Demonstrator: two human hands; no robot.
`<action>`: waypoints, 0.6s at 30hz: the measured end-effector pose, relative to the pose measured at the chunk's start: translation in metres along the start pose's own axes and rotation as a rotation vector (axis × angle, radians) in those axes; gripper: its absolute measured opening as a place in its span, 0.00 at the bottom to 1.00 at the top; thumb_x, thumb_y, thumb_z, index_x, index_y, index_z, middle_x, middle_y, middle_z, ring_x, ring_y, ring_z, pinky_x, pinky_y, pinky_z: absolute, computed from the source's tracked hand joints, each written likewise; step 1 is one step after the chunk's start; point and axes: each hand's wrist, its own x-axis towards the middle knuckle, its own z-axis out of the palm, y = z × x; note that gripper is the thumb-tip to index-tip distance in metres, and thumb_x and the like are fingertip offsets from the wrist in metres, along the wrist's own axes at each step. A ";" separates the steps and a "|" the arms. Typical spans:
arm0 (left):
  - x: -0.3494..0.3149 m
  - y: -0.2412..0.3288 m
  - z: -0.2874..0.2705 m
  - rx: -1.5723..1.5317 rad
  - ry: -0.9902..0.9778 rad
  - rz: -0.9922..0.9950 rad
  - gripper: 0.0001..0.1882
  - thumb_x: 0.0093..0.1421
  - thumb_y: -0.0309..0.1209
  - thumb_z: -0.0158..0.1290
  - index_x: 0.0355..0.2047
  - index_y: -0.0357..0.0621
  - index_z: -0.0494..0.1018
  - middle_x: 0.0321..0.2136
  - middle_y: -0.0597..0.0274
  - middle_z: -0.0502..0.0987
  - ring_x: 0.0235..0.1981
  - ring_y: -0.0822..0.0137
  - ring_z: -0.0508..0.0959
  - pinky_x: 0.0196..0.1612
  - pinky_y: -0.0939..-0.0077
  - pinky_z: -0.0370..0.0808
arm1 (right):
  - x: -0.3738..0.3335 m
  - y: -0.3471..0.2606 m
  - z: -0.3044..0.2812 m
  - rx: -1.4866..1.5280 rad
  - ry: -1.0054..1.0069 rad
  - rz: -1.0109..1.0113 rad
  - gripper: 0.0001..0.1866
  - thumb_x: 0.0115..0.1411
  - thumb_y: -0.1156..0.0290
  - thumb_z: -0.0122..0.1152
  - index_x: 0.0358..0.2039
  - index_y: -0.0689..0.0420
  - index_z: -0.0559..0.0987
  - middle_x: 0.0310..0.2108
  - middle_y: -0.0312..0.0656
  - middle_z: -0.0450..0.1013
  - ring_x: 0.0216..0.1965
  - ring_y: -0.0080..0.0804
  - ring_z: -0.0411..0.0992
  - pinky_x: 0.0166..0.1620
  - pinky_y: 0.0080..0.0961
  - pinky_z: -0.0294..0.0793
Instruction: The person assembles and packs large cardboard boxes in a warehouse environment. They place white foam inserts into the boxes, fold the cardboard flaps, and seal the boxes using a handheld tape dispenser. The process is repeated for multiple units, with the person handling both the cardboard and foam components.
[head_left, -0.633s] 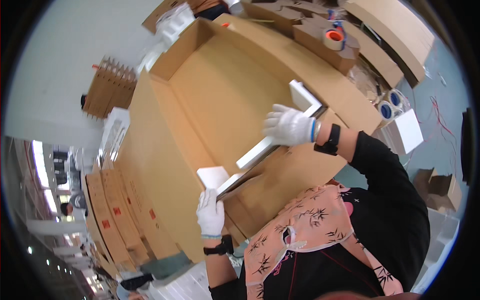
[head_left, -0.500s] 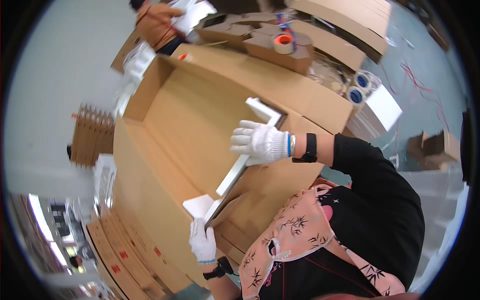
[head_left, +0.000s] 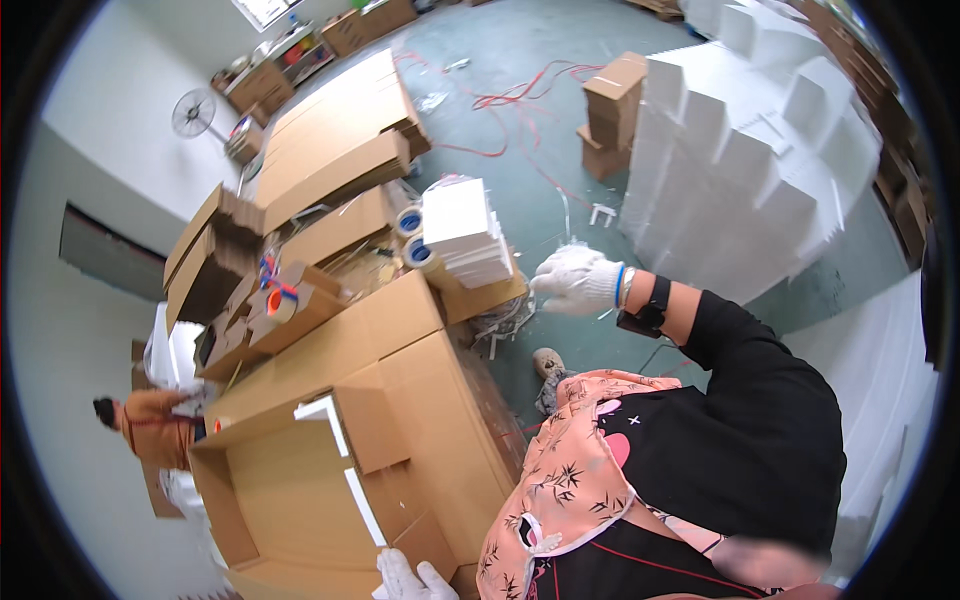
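Note:
A large open cardboard box (head_left: 290, 500) lies at the lower left. White foam edge strips (head_left: 364, 508) run along its right-hand wall, and an angled white foam piece (head_left: 322, 410) sits at the far corner. My left hand (head_left: 412, 578), in a white knit glove, rests against the near end of a strip at the box's edge, thumb apart from the fingers; the lower picture edge cuts it off. My gloved right hand (head_left: 578, 280) is raised over the floor, right of a stack of white foam sheets (head_left: 462, 230). Its fingers are loosely bent, with nothing visible in them.
Tape rolls (head_left: 416, 250) stand beside the foam sheets. Further left are small cartons with an orange-cored tape roll (head_left: 281, 302), and flat cardboard stacks (head_left: 335, 130). Wrapped white foam (head_left: 740, 170) stands at the right. A person (head_left: 160, 430) works at far left. Red strapping (head_left: 520, 95) lies on the floor.
The view has swung right, so the box sits lower left. My right hand has left the foam strip and moved out toward the foam sheets. My left hand stays at the strip's near end.

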 end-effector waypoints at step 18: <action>-0.011 0.182 0.142 -0.339 -0.484 0.081 0.18 0.60 0.32 0.57 0.49 0.38 0.78 0.47 0.42 0.81 0.50 0.47 0.80 0.56 0.58 0.76 | -0.395 0.382 -0.212 -0.560 -0.008 0.949 0.24 0.57 0.80 0.54 0.54 0.51 0.79 0.54 0.50 0.75 0.57 0.49 0.72 0.59 0.39 0.72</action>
